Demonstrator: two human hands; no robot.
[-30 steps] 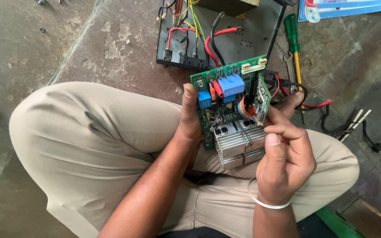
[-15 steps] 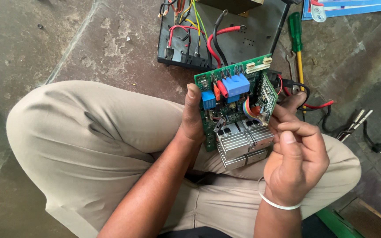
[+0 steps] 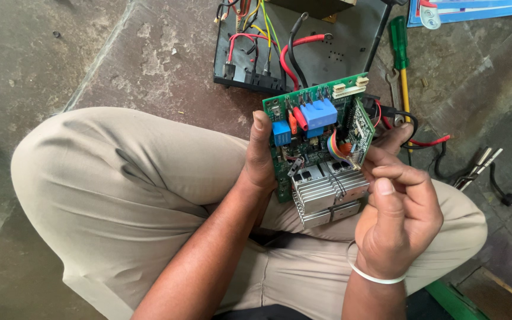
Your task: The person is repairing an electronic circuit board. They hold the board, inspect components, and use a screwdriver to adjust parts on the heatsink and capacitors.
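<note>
My left hand grips the left edge of a green circuit board, thumb on its face. The board carries blue and red components and silver finned heat sinks at its lower end. A small green daughter board stands upright at the right edge, joined by a rainbow ribbon cable. My right hand is beside that small board, fingertips pinched by its lower corner and the ribbon cable. A white band circles that wrist. Both hands are above my lap in beige trousers.
On the concrete floor beyond my knees lies an open black chassis with red, black and yellow wires. A green-handled screwdriver, a small spanner, pliers and a black plug lie to the right. Blue packaging is top right.
My right hand has slid slightly lower and right beside the small board, fingers curling tighter. The left hand keeps its hold on the circuit board.
</note>
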